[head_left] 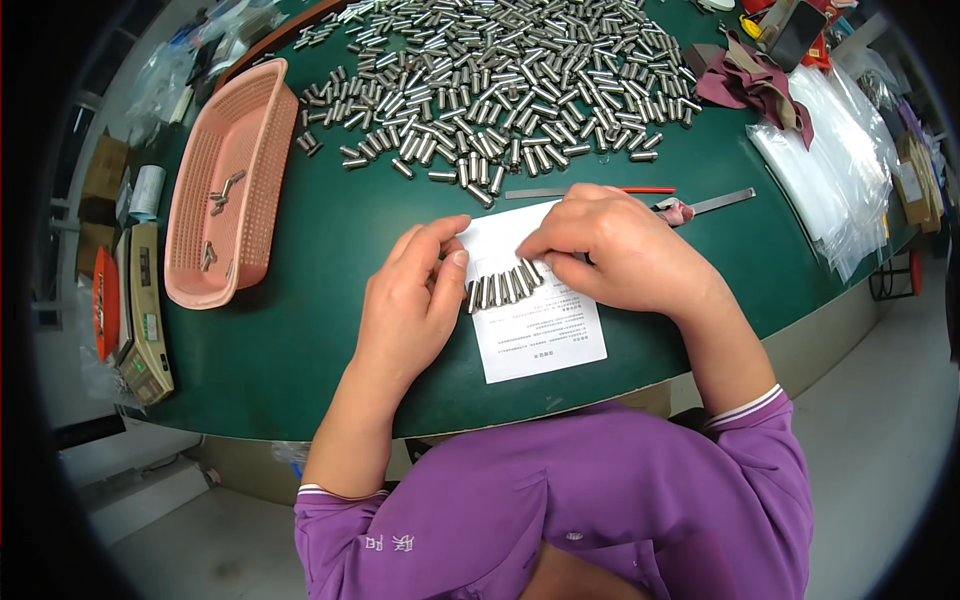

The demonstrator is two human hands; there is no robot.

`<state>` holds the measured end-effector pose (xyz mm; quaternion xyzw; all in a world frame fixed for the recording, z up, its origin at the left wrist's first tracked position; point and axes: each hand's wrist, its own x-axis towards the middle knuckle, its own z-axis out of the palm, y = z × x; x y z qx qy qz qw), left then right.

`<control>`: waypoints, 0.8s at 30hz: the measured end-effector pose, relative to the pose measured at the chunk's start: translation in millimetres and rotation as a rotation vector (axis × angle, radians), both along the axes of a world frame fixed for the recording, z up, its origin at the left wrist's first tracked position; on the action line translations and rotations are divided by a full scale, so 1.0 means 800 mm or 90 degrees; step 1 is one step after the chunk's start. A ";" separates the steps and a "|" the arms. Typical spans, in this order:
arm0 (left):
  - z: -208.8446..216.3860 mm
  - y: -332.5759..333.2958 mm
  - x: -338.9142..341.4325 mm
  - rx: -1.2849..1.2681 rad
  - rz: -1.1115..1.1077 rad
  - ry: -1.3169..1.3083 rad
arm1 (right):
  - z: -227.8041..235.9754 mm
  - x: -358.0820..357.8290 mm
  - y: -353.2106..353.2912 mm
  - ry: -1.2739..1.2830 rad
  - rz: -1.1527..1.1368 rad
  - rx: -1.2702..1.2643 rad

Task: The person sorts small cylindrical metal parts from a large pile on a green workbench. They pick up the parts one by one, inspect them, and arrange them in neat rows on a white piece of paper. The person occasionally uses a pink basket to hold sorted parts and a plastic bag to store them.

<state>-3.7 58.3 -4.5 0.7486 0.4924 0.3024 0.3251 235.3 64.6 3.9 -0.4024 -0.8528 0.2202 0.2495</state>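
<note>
Row of short, silvery, cylindrical metal pins (503, 287) is lying side by side on a white printed paper sheet (545, 345), pretty much between the two hands. Left hand (408, 295) sits just beside the row's left end, its grip loosely curled with a gap between thumb and forefinger, nothing visible in it. Right hand (620, 245) is at the other end, thumb and forefinger bent close over the last pins; can't tell if that grip's actually got one. Big silvery pin heap (500, 90) farther back on the green desk (320, 350).
</note>
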 end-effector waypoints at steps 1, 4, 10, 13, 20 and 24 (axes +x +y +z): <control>-0.001 -0.001 0.000 -0.003 0.008 -0.009 | -0.002 -0.001 0.000 -0.002 -0.019 0.011; -0.001 0.000 0.003 -0.009 0.018 -0.027 | -0.003 -0.004 -0.002 0.001 -0.074 0.024; 0.000 0.000 0.003 -0.010 0.015 -0.067 | 0.004 -0.002 -0.001 0.013 -0.093 -0.015; 0.003 -0.003 0.004 -0.016 0.016 -0.083 | 0.008 -0.001 -0.001 0.027 -0.083 -0.059; 0.004 -0.003 0.006 -0.003 -0.020 -0.094 | 0.007 0.000 0.001 0.025 -0.110 -0.083; 0.008 -0.006 0.006 -0.020 -0.044 -0.084 | 0.007 0.000 0.002 0.029 -0.150 -0.093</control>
